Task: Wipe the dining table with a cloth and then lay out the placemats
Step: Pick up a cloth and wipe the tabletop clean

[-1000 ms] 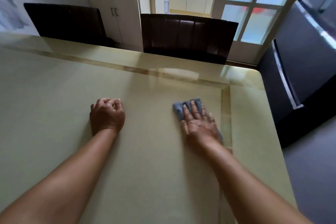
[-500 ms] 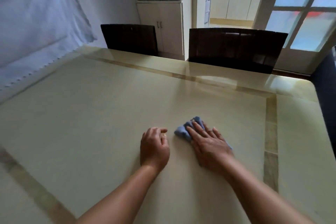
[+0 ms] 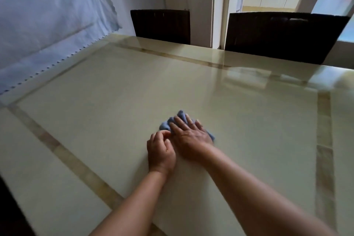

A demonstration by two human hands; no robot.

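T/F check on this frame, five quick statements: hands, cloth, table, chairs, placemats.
1. The right hand lies flat on the blue cloth. True.
2. The left hand holds the cloth. False: it is loosely curled on the table beside the right hand, with no cloth in it.
3. Placemats are laid on the table. False: none are in view.
4. Two dark chairs stand at the table's far edge. True.
5. The cloth sits at the table's far right corner. False: it is near the middle, close to the person.
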